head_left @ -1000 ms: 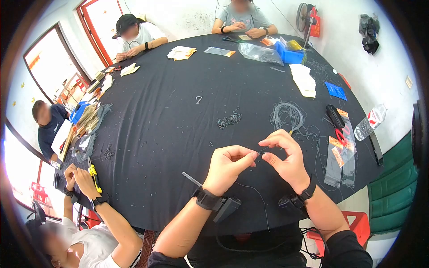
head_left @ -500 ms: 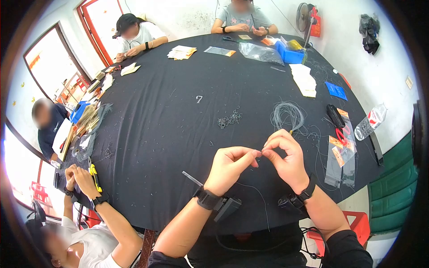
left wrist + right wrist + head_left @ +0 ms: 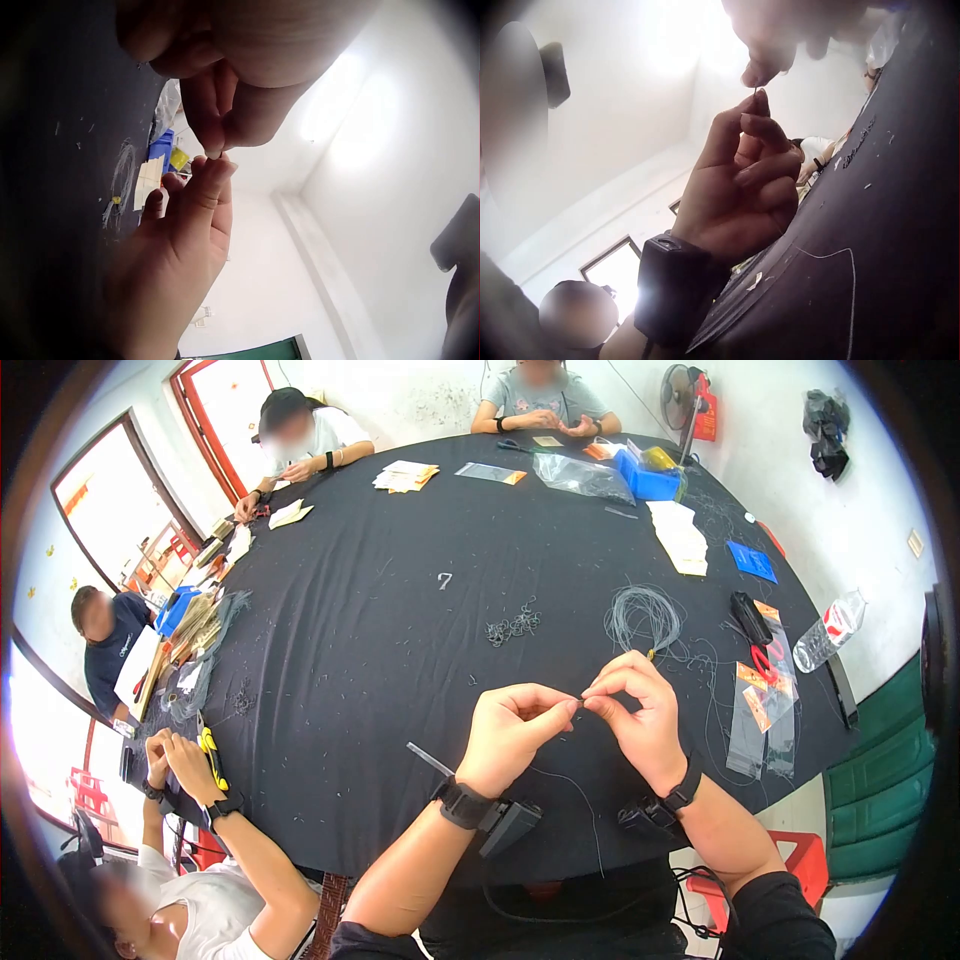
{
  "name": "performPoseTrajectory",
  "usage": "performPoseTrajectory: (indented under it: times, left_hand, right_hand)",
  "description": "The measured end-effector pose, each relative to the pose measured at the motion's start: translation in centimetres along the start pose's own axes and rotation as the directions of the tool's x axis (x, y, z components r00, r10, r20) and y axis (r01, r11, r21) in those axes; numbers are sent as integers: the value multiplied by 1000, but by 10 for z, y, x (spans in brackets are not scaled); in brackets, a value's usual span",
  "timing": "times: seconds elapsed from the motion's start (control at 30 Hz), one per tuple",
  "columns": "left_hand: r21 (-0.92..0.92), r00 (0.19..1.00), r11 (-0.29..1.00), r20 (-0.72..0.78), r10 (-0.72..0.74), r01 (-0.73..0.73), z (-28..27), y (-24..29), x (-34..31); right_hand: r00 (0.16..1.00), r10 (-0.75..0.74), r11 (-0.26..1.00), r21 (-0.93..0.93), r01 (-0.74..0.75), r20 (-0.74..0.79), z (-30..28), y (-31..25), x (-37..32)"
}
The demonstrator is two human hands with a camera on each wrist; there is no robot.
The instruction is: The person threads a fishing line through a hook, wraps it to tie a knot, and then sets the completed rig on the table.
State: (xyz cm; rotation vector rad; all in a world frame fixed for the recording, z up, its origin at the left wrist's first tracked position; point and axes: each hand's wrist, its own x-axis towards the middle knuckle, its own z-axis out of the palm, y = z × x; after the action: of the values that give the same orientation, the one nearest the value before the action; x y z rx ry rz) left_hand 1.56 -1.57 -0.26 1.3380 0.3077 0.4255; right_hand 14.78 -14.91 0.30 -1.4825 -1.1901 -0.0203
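Over the near part of the black cloth, my left hand and right hand meet fingertip to fingertip. In the right wrist view a short thin strand spans the small gap between the left hand and the right hand. Each hand pinches it between thumb and forefinger; what else the fingertips cover cannot be told. A thin grey line trails over the cloth below the hands. Beyond them lie a heap of small dark hooks and a coil of grey line.
To the right are clear packets, red-handled scissors, a black case and a water bottle. A blue box and paper stacks stand farther back. Several people sit around the table; yellow-handled pliers lie left.
The right hand's thumb and forefinger, apart a second ago, have closed together near the left fingertips. Across the table at the back left, a person has reached a hand toward the table's edge.
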Motion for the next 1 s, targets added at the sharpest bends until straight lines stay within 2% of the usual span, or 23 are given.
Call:
performPoseTrajectory:
  times: [0.23, 0.33, 0.43, 0.47, 0.6, 0.7, 0.8, 0.9, 1.0]
  left_hand:
    - [-1, 997, 1000, -72, 29, -29, 0, 3, 0]
    - [-35, 993, 998, -110, 46, -50, -2, 6, 1]
    - [-105, 993, 993, -117, 35, -48, -3, 13, -2]
    - [-131, 992, 990, -117, 37, -52, -2, 12, -2]
    - [-158, 991, 983, -111, 79, -96, 0, 7, -1]
    - [-220, 991, 974, -130, 22, -51, 2, 6, -2]
    - [-167, 989, 983, -137, 60, -82, -1, 12, -3]
    - [-187, 984, 978, -168, 64, -96, -3, 13, -1]
    - [-213, 984, 976, -180, 16, -55, -9, 13, 0]
  right_hand:
    - [1000, 3, 1000, -12, -4, -26, -3, 1, 1]
    - [996, 84, 994, 66, -81, -29, -4, 4, -1]
    - [988, 12, 996, 84, -25, 155, -6, -1, 3]
    - [961, 57, 992, 91, -85, 270, -7, -4, 2]
    - [837, -30, 994, 106, -34, 547, 1, -6, -5]
    - [784, -86, 989, 146, -6, 614, 9, -6, -12]
    - [728, -33, 994, 98, -48, 685, 6, -12, -9]
    - [730, -41, 912, 324, -253, 683, 5, -10, -7]
    - [752, -100, 829, 472, -299, 651, 0, -8, -3]
